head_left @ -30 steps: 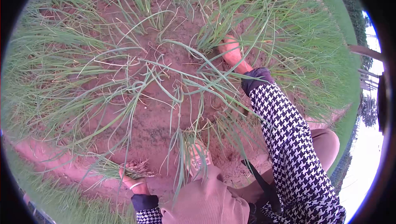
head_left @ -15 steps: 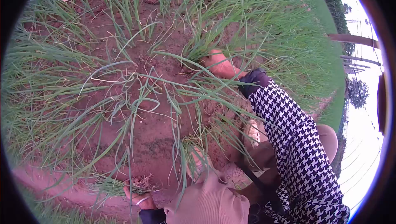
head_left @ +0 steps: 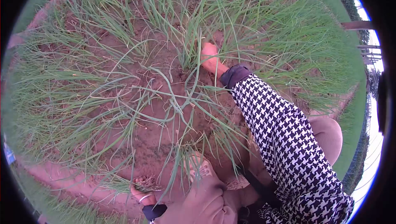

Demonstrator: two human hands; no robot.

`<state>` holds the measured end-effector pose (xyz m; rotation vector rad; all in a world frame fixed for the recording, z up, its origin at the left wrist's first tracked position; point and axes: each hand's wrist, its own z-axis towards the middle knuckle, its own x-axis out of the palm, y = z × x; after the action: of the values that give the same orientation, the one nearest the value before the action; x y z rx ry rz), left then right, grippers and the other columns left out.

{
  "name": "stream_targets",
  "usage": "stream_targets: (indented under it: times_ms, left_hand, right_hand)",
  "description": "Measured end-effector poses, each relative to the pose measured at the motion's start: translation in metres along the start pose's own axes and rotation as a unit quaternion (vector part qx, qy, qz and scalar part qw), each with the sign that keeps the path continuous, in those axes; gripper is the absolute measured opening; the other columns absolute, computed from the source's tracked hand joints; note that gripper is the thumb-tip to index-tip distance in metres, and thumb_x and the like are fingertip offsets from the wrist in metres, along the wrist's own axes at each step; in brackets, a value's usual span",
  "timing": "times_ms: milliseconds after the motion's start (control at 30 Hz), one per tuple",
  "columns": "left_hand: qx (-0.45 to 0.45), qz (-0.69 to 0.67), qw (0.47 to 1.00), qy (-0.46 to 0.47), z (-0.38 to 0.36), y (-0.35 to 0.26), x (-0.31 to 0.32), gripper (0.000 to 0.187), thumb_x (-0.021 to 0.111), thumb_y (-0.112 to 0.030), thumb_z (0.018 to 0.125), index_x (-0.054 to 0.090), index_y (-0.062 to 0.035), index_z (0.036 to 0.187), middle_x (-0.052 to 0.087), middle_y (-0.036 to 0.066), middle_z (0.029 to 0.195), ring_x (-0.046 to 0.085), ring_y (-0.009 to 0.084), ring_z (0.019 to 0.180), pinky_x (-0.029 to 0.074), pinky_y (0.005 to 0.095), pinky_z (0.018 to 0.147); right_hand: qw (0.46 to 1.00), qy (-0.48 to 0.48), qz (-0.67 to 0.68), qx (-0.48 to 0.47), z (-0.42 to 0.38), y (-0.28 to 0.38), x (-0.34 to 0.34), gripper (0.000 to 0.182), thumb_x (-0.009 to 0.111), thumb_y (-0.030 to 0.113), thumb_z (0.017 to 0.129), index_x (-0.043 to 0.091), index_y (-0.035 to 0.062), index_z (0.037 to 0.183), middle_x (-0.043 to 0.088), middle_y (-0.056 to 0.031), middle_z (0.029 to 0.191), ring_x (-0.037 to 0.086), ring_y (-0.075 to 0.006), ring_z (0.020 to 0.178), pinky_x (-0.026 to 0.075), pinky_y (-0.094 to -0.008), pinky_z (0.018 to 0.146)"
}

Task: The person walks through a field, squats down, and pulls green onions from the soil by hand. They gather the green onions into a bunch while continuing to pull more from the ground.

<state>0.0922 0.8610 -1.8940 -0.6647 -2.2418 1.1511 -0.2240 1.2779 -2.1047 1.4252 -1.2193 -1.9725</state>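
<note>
My left hand (head_left: 142,196), with a white band at the wrist, is low at the left. It is closed around a bunch of green onion seedlings (head_left: 117,183), their pale roots showing beside the fingers. Further out, my right hand (head_left: 210,58) is closed at the base of a standing clump of green onions (head_left: 189,55). Leaves and the back of the hand hide most of its fingertips. Long bent onion leaves (head_left: 173,100) spread over the brown soil (head_left: 154,139) between my hands.
Dense onion plants (head_left: 53,104) surround the soil on the left, far side and right. My shoe (head_left: 200,167) and bent knee (head_left: 326,137) are close by. A bare soil ridge (head_left: 62,182) runs along the lower left. Posts (head_left: 359,25) stand at the far right.
The view has shifted and turned slightly. My right hand has moved a little further out against the clump. My left hand still holds the seedling bunch.
</note>
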Motion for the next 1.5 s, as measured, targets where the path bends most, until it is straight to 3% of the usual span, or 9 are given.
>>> stream_targets:
  times_ms: [367,567,633,700,867,967,1067,1233,1500]
  left_hand:
    - [0.060,0.060,0.996,-0.019,0.020,-0.036,-0.032,0.020,0.048,-0.029,0.081,0.051,-0.0102,0.078,0.053,0.005,0.073,0.051,0.0202,0.073,0.046,0.0360,0.067]
    - [0.034,0.038,0.999,0.014,0.033,-0.044,-0.026,0.019,0.048,-0.029,0.082,0.050,-0.0113,0.077,0.052,0.004,0.074,0.050,0.0185,0.072,0.046,0.0374,0.066]
    - [0.008,0.021,0.999,0.026,0.054,-0.030,-0.031,0.020,0.047,-0.030,0.082,0.049,-0.0107,0.077,0.052,0.004,0.074,0.050,0.0190,0.072,0.046,0.0373,0.065]
    - [-0.040,-0.004,0.997,0.064,0.065,-0.014,-0.027,0.021,0.047,-0.030,0.082,0.049,-0.0101,0.077,0.052,0.004,0.074,0.050,0.0193,0.072,0.046,0.0369,0.064]
    - [0.020,0.022,1.000,0.000,0.065,-0.016,-0.024,0.023,0.048,-0.030,0.082,0.050,-0.0070,0.078,0.054,0.006,0.074,0.052,0.0214,0.073,0.046,0.0365,0.068]
    - [0.034,0.033,0.999,-0.016,0.062,-0.029,-0.025,0.024,0.047,-0.030,0.083,0.051,-0.0060,0.079,0.055,0.007,0.074,0.053,0.0214,0.073,0.046,0.0365,0.069]
    - [0.053,0.021,0.998,-0.029,0.050,-0.040,-0.025,0.024,0.046,-0.029,0.084,0.051,-0.0062,0.079,0.055,0.007,0.073,0.054,0.0202,0.072,0.047,0.0356,0.068]
    - [0.086,0.002,0.996,-0.024,0.043,-0.057,-0.032,0.024,0.045,-0.030,0.084,0.051,-0.0069,0.079,0.055,0.006,0.074,0.053,0.0197,0.071,0.047,0.0348,0.065]
    - [0.041,0.036,0.998,0.001,0.047,-0.035,-0.031,0.025,0.045,-0.031,0.085,0.049,-0.0077,0.078,0.053,0.005,0.073,0.052,0.0190,0.071,0.046,0.0331,0.064]
  right_hand:
    - [0.991,-0.047,0.112,-0.061,0.016,0.083,-0.040,0.024,0.059,0.022,0.078,0.058,-0.0020,0.082,0.057,-0.0221,0.069,0.056,-0.0370,0.067,0.044,-0.0447,0.062]
    - [0.951,0.259,0.169,-0.012,-0.024,0.105,-0.059,0.031,0.058,0.027,0.075,0.060,-0.0019,0.087,0.060,-0.0212,0.070,0.061,-0.0359,0.072,0.046,-0.0432,0.067]
    - [0.966,0.160,0.141,-0.144,-0.037,0.095,-0.044,0.034,0.060,0.029,0.074,0.060,-0.0022,0.087,0.061,-0.0212,0.072,0.061,-0.0364,0.072,0.047,-0.0431,0.067]
    - [0.971,0.140,0.156,-0.116,-0.031,0.095,-0.036,0.034,0.060,0.029,0.075,0.060,-0.0022,0.087,0.061,-0.0208,0.071,0.061,-0.0362,0.072,0.047,-0.0426,0.067]
    - [0.969,0.148,0.195,0.046,-0.021,0.096,-0.035,0.035,0.060,0.030,0.076,0.060,-0.0028,0.089,0.060,-0.0207,0.070,0.061,-0.0327,0.071,0.046,-0.0422,0.065]
    - [0.962,0.106,0.242,-0.076,-0.021,0.095,-0.034,0.030,0.059,0.026,0.077,0.061,0.0015,0.093,0.059,-0.0166,0.070,0.058,-0.0273,0.066,0.045,-0.0381,0.065]
    - [0.936,0.176,0.301,-0.048,-0.015,0.104,-0.023,0.028,0.058,0.023,0.076,0.062,0.0041,0.097,0.058,-0.0152,0.071,0.056,-0.0257,0.065,0.045,-0.0371,0.065]
    - [0.937,0.194,0.240,-0.165,0.000,0.138,-0.035,0.028,0.053,0.018,0.078,0.061,0.0035,0.100,0.061,-0.0160,0.073,0.060,-0.0240,0.067,0.047,-0.0380,0.065]
    - [0.924,0.325,0.199,-0.022,0.009,0.117,-0.049,0.024,0.058,0.023,0.078,0.063,0.0038,0.093,0.061,-0.0081,0.061,0.060,-0.0195,0.058,0.047,-0.0338,0.056]
